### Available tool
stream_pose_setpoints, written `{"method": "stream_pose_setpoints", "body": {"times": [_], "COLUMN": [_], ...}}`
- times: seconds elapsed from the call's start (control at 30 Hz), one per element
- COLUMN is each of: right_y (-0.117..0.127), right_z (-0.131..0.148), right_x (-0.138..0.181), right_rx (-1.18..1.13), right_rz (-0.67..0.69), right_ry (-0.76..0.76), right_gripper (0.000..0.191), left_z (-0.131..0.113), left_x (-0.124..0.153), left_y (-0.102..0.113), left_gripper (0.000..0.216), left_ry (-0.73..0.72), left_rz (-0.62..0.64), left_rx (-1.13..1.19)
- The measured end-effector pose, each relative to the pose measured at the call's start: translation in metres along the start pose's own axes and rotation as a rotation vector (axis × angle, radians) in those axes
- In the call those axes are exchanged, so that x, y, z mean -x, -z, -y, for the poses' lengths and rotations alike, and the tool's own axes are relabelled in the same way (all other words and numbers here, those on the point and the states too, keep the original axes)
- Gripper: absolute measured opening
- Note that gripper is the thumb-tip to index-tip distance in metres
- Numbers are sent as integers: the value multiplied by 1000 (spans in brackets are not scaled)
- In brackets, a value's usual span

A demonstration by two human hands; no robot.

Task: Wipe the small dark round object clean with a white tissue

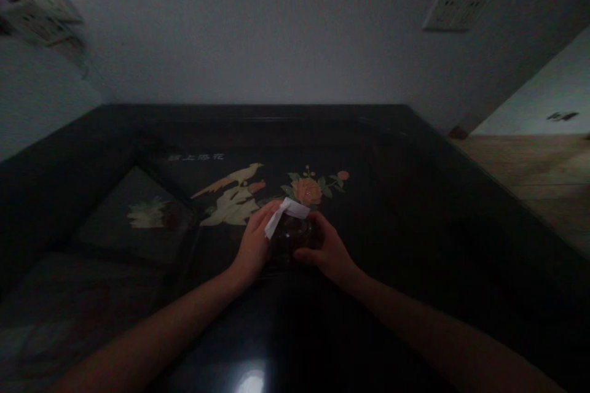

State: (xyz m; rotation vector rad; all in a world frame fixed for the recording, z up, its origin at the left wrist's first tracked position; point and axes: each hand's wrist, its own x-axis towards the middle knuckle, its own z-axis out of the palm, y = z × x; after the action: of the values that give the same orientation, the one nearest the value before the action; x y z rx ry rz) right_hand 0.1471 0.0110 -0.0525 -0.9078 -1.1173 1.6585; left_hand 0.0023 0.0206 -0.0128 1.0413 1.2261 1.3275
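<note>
We judge this to be a room in a private home, dimly lit. Our grounds: a glossy black lacquered table (415,209) inlaid with a pale bird (233,193), an orange flower (307,190) and a line of Chinese characters (196,157); a plain white wall (276,31) carrying a socket plate (456,10); wood-plank flooring (544,172) at right, running past a wall corner into a further space

The person is working bare-armed. Behind the left hand (252,247), the left forearm (184,313) is showing uncovered from the wrist back to the picture's lower edge. Behind the right hand (330,253), the right forearm (428,331) is looking just the same. Dim light is blurring the finer detail on fingers and knuckles.
</note>
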Motion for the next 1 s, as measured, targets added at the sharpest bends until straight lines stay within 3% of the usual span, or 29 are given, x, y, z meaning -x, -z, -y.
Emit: {"method": "stream_pose_setpoints", "body": {"times": [0.17,0.3,0.43,0.57,0.67,0.73,0.8,0.9,1.0], "right_y": [0,2,4,3,2,2,2,3,3], "right_z": [2,2,0,1,3,4,5,4,4], "right_x": [0,0,-2,-4,-4,-3,-3,-2,-2], "right_rx": [-9,-57,-171,-71,-29,-30,-27,-17,-35], "right_rz": [11,14,3,-9,-13,2,19,34,58], "right_ry": [15,22,70,123,128,109,89,71,50], "right_gripper": [65,61,50,46,43,44,47,55,61], "left_z": [4,6,9,13,10,5,0,-1,9], "left_x": [2,10,20,17,10,8,8,8,4], "left_y": [1,-1,-2,4,9,10,8,5,4], "left_gripper": [29,33,38,32,32,31,29,34,32], "left_ry": [40,-88,-355,-842,-985,-955,-829,-449,-92], "left_rz": [-25,18,97,215,305,340,320,213,29], "left_rx": [29,-27,-211,-483,-593,-581,-493,-281,-69]}}
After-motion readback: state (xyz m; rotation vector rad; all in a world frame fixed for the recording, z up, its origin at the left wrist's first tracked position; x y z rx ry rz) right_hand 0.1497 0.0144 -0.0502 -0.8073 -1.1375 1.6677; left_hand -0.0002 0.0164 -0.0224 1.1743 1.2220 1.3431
